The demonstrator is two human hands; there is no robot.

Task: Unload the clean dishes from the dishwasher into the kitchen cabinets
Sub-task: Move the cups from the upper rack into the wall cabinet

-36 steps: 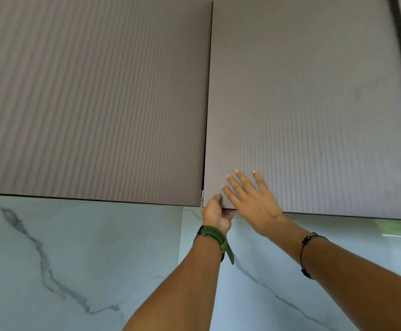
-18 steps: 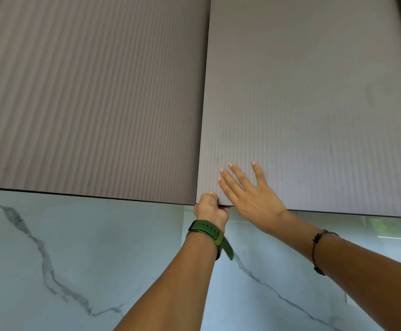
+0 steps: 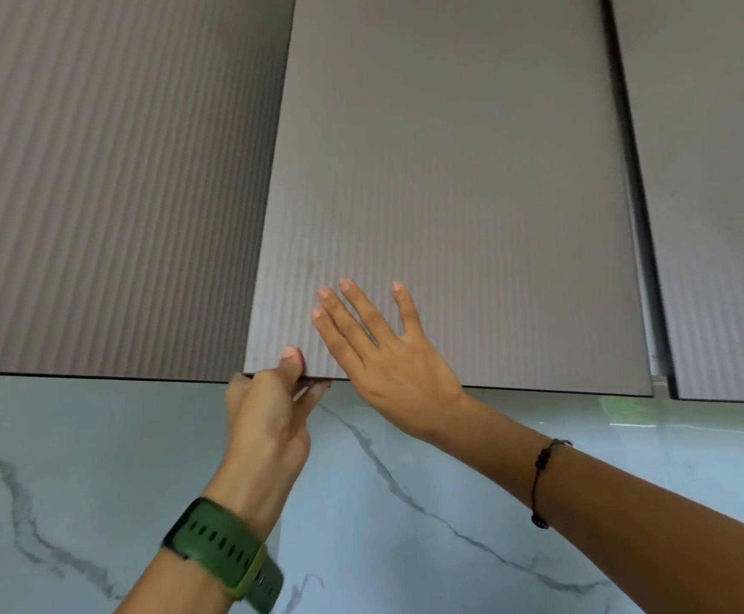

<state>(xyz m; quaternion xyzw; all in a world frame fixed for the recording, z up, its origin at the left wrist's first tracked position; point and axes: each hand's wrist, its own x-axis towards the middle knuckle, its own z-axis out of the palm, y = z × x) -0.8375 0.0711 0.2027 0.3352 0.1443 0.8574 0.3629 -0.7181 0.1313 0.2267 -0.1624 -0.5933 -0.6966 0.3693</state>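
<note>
Gripping ribbed brown cabinet door [image 3: 450, 192]

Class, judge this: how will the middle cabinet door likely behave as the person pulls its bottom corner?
The cabinet door looks like a flat rigid panel, so probably swings stiffly without flexing. With no handle visible, the left hand pinches its edge; that grip may slip. The right hand lies flat, perhaps steadying it.

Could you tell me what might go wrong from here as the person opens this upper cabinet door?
1. The left hand grips only the lower corner edge of the middle cabinet door; there is no handle in view, so the grip may slip.
2. The right hand lies flat on the door's face, which could work against the pull.
3. The camera is close under the door, so it may swing towards the person's head.
</note>
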